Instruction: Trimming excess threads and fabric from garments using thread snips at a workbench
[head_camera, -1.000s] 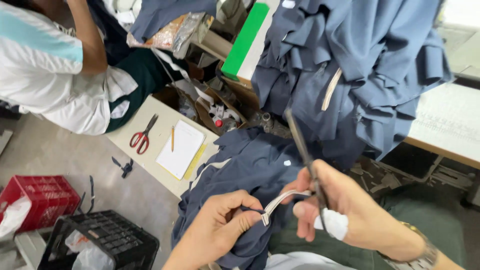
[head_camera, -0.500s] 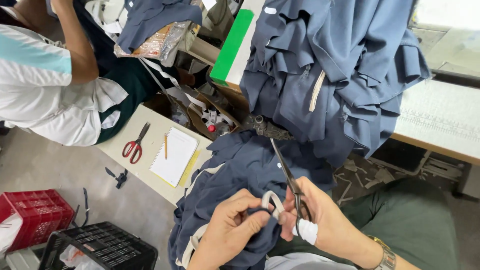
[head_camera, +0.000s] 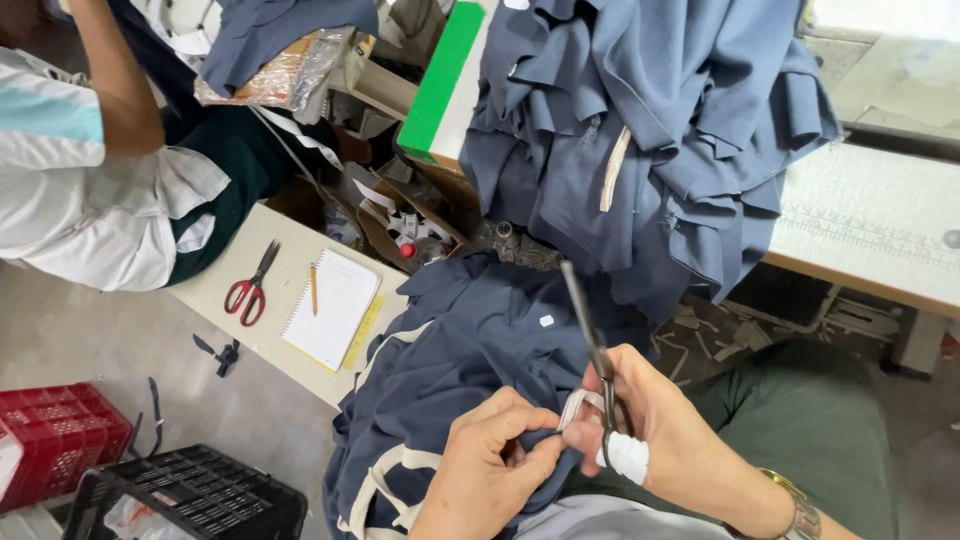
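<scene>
Right now the work sits at the cream tape loop (head_camera: 578, 405) on a navy garment (head_camera: 470, 350) bunched over the person's lap. The left hand (head_camera: 490, 470) pinches the fabric just beside the loop, fingers closed on it, while the right hand (head_camera: 680, 450) is closed around the handles of dark scissors (head_camera: 590, 340), whose blades point up and away from both hands. The loop looks uncut — whether the blades have started on it I cannot tell, since the pivot hides behind the fingers. A white wrap (head_camera: 627, 457) covers one right finger.

Beyond the hands, a heap of matching navy garments (head_camera: 650, 130) hangs over a table edge (head_camera: 870, 230). Further to the left of the left hand lie a spiral notepad (head_camera: 330, 310), a pencil (head_camera: 313, 288) and red-handled scissors (head_camera: 250, 285) on a low bench, where another person's arm (head_camera: 120, 90) reaches. Below that — a red crate (head_camera: 60, 440) and a black crate (head_camera: 190, 495). Loose folds of the garment crowd the loop.
</scene>
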